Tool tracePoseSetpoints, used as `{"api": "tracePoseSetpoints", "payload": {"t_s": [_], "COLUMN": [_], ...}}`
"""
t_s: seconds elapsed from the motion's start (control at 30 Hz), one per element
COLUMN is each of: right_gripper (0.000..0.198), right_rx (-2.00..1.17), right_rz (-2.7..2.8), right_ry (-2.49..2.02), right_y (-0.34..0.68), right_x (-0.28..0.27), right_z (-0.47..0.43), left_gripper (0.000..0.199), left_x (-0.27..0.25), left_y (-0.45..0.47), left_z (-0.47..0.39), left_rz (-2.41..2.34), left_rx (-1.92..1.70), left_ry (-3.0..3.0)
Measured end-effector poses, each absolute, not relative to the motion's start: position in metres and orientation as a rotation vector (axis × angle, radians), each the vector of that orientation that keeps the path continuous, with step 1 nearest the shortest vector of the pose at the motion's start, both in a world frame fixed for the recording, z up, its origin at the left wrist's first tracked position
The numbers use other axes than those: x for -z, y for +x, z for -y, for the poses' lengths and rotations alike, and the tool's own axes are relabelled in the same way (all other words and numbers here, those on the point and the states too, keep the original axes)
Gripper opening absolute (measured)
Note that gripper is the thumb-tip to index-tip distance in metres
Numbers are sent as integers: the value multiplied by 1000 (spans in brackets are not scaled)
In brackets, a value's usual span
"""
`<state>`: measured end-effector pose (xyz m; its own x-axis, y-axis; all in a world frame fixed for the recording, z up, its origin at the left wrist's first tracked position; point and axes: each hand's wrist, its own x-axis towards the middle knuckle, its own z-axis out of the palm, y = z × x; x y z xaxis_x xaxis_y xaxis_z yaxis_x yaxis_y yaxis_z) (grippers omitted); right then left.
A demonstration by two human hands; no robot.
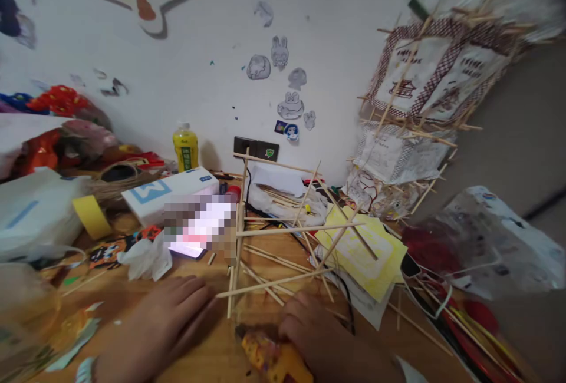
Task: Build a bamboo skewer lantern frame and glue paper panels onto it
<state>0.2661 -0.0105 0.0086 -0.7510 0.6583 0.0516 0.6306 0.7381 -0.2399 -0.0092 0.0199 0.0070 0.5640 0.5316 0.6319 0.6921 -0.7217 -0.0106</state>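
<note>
My left hand rests on the wooden table with its fingers stretched out, holding nothing. My right hand lies low on the table, fingers loosely bent and partly blurred; I see nothing gripped in it. Just beside it is an orange, patterned glue gun with a dark nozzle pointing left; its rear is cut off by the picture's bottom edge. Between and beyond my hands stands an open frame of thin wooden sticks, joined at crossing points. Several loose sticks lie under and around it.
A lit phone leans by a white box; behind is a yellow bottle. Yellow tape and crumpled tissue lie left. Yellow paper sheets lie right, below a tall paper-and-stick lantern. A dark cable runs beside the frame.
</note>
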Motion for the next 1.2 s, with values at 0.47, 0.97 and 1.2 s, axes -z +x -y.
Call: {"api": "tracePoseSetpoints", "payload": {"t_s": [0.47, 0.97, 1.2], "right_gripper": [20, 18, 20], "right_rx": [-635, -297, -412], "right_rz": [2670, 2053, 2054], "right_ry": [-748, -1386, -1348], "right_y": [297, 354, 352], "right_x": [-44, 6, 17], "right_z": [7, -43, -45], "left_gripper": [30, 25, 23], "left_x": [-8, -7, -5], "left_y": [-8, -12, -12], "left_z": [-21, -29, -26], "left_rz": [957, 898, 947], "left_rx": [921, 936, 898], "left_ry": [-2419, -2443, -2442]}}
